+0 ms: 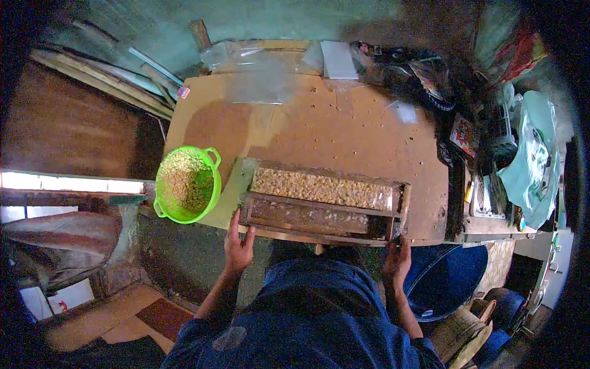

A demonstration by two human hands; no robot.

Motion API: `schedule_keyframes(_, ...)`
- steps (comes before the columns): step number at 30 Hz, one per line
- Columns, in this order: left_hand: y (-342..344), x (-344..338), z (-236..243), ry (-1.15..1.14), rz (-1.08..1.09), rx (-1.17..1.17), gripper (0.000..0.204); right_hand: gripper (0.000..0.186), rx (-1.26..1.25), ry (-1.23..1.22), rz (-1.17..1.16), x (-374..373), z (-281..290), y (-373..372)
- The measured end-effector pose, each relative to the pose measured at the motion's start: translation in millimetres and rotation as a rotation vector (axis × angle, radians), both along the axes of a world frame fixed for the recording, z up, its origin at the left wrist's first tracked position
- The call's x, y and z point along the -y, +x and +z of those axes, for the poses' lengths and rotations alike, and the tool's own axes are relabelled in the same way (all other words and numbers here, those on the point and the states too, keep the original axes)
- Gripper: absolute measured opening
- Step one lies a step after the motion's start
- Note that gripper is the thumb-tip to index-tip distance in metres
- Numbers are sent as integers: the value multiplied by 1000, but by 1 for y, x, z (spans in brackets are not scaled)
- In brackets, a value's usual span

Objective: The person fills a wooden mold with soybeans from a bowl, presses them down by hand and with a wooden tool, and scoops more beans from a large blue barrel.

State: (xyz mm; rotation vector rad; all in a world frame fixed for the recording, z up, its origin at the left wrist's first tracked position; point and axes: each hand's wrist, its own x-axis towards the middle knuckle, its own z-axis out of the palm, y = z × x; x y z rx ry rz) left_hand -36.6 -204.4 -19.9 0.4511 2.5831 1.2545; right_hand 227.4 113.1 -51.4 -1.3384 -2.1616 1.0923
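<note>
The left hand (237, 251) and right hand (397, 263) touch a wooden frame (319, 205); can't tell if gripping. Green bowl (179, 214) left, blue tub (444, 280) right.

Beyond the two-bay wooden frame (319, 205) there is room to pass over the brown tabletop (369, 132) up to the plastic sheets (261, 80) behind; the lime-green two-handled bowl (187, 184) blocks the left, dark clutter (433, 77) the far right corner
</note>
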Motion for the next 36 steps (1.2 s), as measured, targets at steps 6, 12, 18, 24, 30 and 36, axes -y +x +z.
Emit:
schedule_keyframes(6,-5,-1,-10,79,-4,4,56,34,-61,-198,-132,1,9,-17)
schedule_keyframes(12,-6,-2,-9,55,27,5,57,35,152,181,78,-3,9,-17)
schedule_keyframes(18,-8,-2,-11,27,33,9,57,35,92,148,86,-6,10,-24)
schedule_keyframes(24,-10,-6,-2,23,33,121,58,39,-11,-52,2,-13,-1,-14)
schedule_keyframes(30,-8,0,-10,-31,7,21,60,39,-110,-51,10,-1,23,-33)
schedule_keyframes(36,-9,3,-17,-7,-14,84,61,38,-99,-92,-26,-17,-8,-12)
